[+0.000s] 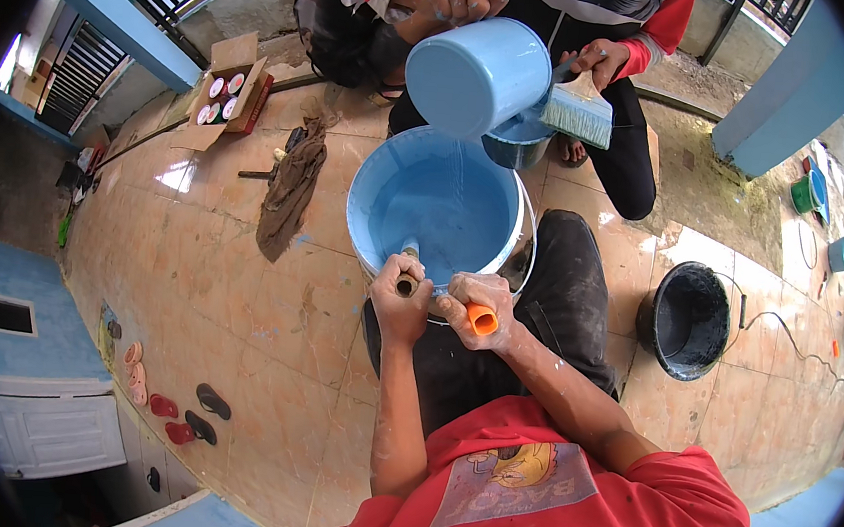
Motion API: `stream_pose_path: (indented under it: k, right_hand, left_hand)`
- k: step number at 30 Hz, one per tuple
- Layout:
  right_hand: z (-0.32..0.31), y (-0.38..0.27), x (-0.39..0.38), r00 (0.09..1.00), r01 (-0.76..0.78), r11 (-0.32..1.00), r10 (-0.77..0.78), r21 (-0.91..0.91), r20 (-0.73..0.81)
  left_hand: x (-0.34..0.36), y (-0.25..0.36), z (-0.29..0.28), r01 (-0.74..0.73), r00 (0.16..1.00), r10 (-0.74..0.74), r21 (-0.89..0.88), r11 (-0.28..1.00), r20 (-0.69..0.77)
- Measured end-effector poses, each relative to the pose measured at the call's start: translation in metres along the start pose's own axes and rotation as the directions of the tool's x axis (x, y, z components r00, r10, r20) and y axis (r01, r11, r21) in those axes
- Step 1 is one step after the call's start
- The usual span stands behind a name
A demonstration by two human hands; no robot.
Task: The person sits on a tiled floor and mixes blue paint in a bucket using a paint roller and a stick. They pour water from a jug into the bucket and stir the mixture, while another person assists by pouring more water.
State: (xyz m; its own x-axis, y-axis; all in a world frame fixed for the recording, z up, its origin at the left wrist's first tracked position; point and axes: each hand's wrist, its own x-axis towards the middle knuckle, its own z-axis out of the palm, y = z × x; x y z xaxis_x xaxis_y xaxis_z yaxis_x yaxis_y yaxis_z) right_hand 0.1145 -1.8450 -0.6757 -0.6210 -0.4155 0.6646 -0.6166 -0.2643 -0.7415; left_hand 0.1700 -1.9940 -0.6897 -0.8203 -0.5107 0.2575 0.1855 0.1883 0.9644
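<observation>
A large bucket of light blue paint (pixel 390 175) stands in front of me, its wire handle hanging at the right. My left hand (pixel 400 307) is closed around a stick (pixel 407 284) with a hollow-looking end, which reaches down into the paint. At the near rim, my right hand (pixel 478 309) grips an orange-handled tool (pixel 482 320); its working end is hidden. Across from me a co-worker's hand tips a blue-coated pail (pixel 479 73) over the bucket, and thin streams fall into the paint. The co-worker's other hand holds a wide paintbrush (pixel 578 115).
A smaller paint pail (pixel 517 149) sits behind the large bucket. To the right stands a black bucket (pixel 686 322). Leftward on the tiles lie a brown rag (pixel 289 197) and an open cardboard box (pixel 210 109) of cans. Several sandals (pixel 198 420) lie lower left.
</observation>
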Motion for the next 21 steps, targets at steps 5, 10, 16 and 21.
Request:
stream_pose_path:
  k: [5, 10, 16, 21]
  right_hand:
    - [0.0001, 0.0007, -0.0005, 1.0, -0.004, 1.0, 0.004, 0.004, -0.001]
    - [0.0, 0.0009, -0.0004, 1.0, -0.005, 1.0, 0.005, -0.004, 0.004]
    - [-0.0004, -0.0004, 0.0, 1.0, -0.014, 1.0, 0.014, -0.009, 0.003]
    - [-0.0006, 0.0005, -0.0006, 1.0, -0.013, 1.0, 0.013, -0.008, 0.001]
  left_hand:
    - [0.0002, 0.0036, 0.0015, 0.001, 1.0, -0.001, -0.012, 1.0, -0.009]
    - [0.0, 0.0034, 0.0013, -0.003, 1.0, 0.003, 0.009, 1.0, -0.011]
    - [0.0, 0.0014, 0.0013, -0.012, 1.0, 0.012, -0.001, 1.0, 0.003]
    - [-0.0001, 0.0019, 0.0024, -0.019, 1.0, 0.019, 0.0, 1.0, 0.004]
